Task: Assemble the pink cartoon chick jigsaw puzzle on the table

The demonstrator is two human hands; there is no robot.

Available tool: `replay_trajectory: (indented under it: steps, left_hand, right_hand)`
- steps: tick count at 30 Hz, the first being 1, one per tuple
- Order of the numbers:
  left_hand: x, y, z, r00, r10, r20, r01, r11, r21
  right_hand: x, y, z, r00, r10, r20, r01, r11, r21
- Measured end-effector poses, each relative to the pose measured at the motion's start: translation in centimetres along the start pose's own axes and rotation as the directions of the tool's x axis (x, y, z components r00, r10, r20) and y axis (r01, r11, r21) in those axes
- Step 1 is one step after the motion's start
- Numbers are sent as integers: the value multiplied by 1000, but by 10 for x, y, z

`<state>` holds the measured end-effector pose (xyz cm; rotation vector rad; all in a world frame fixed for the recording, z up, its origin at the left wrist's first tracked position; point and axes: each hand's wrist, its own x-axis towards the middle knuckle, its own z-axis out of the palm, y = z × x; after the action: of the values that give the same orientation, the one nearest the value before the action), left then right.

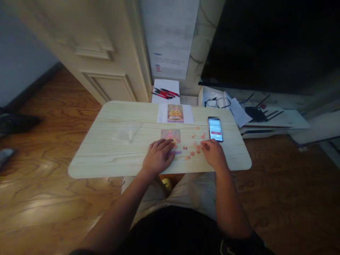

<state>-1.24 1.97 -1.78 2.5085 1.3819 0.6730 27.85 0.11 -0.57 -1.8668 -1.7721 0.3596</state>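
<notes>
A partly joined jigsaw puzzle [171, 134] with a pink and yellow picture lies on the light wooden table, its lower part covered by my left hand [159, 156]. That hand rests flat with its fingers stretched over the puzzle. A small purple strip [177, 152] shows beside its thumb. Several loose puzzle pieces [192, 153] are scattered to the right of the puzzle. Among them, at their right side, is my right hand [214, 154], its fingers curled and pinched together at the table. What lies between those fingertips is too small to make out.
Behind the puzzle lies a sheet with a printed yellow figure [175, 114]. A lit phone [215, 129] is just beyond my right hand. On the left rests a clear plastic bag [126, 131]. Pens [165, 93] and a box with glasses [209, 95] stand past the table's far edge [127, 102].
</notes>
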Motion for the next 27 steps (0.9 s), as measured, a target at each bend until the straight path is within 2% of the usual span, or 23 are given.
replay_trajectory:
  steps: [5, 11, 14, 20, 23, 27]
  left_hand:
    - [0, -2, 3, 1000, 2, -16, -2, 1000, -8]
    - [5, 1, 0, 999, 37, -21, -37, 999, -32]
    - [11, 9, -2, 999, 36, -19, -37, 998, -50]
    - [15, 31, 6, 995, 96, -29, -99, 990, -105]
    - [9, 35, 11, 995, 81, -60, -87, 991, -105]
    - [3, 32, 10, 992, -27, -126, 15, 995, -95]
  right_hand:
    - [-9, 15, -13, 996, 56, -69, -56, 998, 1]
    - [-3, 11, -4, 998, 53, -26, -52, 998, 17]
    - [7, 7, -4, 999, 27, -17, -27, 999, 29]
    - [19, 5, -12, 996, 70, -50, -70, 997, -10]
    - [28, -6, -2, 997, 64, -45, -67, 996, -67]
    - [49, -25, 22, 996, 85, -33, -89, 981, -174]
